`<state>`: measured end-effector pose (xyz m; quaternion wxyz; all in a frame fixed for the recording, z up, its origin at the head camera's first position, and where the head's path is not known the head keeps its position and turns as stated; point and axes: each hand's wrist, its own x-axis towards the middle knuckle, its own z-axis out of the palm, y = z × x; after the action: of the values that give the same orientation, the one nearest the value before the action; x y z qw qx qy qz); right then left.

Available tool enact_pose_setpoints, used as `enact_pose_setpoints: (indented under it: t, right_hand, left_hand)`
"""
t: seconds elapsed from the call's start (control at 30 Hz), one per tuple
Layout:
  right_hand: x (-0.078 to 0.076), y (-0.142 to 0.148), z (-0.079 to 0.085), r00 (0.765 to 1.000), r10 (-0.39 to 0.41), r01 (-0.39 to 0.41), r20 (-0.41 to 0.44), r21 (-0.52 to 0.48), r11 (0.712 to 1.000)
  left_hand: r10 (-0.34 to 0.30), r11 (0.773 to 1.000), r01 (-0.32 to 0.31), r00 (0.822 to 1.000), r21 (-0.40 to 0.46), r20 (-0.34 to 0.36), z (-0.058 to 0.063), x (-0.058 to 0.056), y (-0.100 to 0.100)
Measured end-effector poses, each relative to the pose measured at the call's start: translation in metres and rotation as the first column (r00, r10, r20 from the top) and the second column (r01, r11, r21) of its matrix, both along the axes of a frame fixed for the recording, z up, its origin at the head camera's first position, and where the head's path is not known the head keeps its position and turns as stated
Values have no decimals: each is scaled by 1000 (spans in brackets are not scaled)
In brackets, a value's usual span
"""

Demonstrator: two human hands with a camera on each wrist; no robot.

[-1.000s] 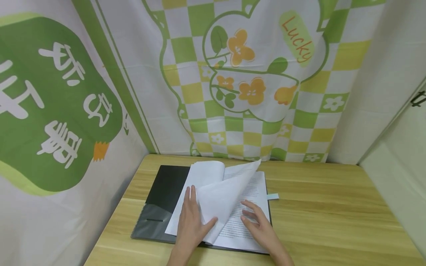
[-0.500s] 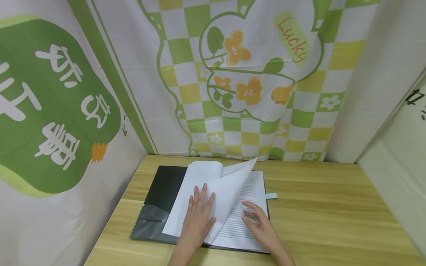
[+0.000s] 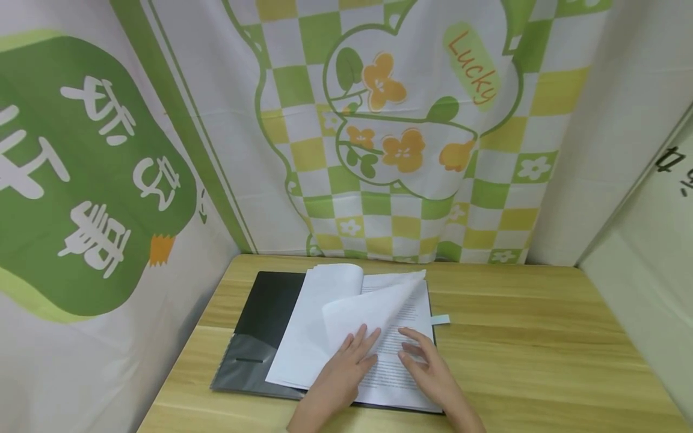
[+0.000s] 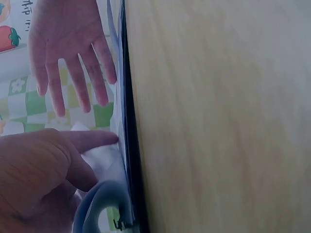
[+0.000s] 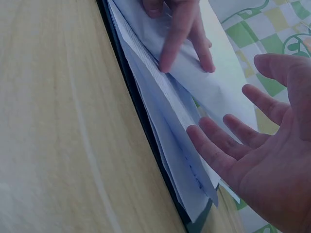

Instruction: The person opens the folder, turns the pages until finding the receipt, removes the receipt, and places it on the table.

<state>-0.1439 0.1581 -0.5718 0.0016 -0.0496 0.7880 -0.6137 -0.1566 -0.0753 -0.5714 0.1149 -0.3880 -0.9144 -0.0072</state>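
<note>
**Flat, even pressure looks best**

At lower centre, the left hand [image 3: 343,371], fingers spread, rests on the curled sheet [image 3: 354,313]. Just right of it, the right hand [image 3: 433,371] is loosely spread, holding nothing. Beneath lies the black folder [image 3: 277,300]. A gentle, flat-fingered sweep should avoid creases.

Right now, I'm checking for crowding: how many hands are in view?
2: the left hand on the curled page, the right hand over the printed page. No others show.
</note>
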Motion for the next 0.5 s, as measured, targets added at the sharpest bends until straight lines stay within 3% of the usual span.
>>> enact_pose_setpoints:
  t: [0.17,0.33,0.5]
  right_hand:
    - [0,5,5,1000,-16,15,15,41,999]
    - [-2,10,9,997,-54,50,48,75,996]
    - [-5,17,11,987,-137,120,84,181,976]
  left_hand:
    - [36,999,-36,998,7,-48,-1,1,1]
    - [115,988,-106,991,115,-74,-2,1,0]
    - [198,967,-184,978,176,-62,1,1,-7]
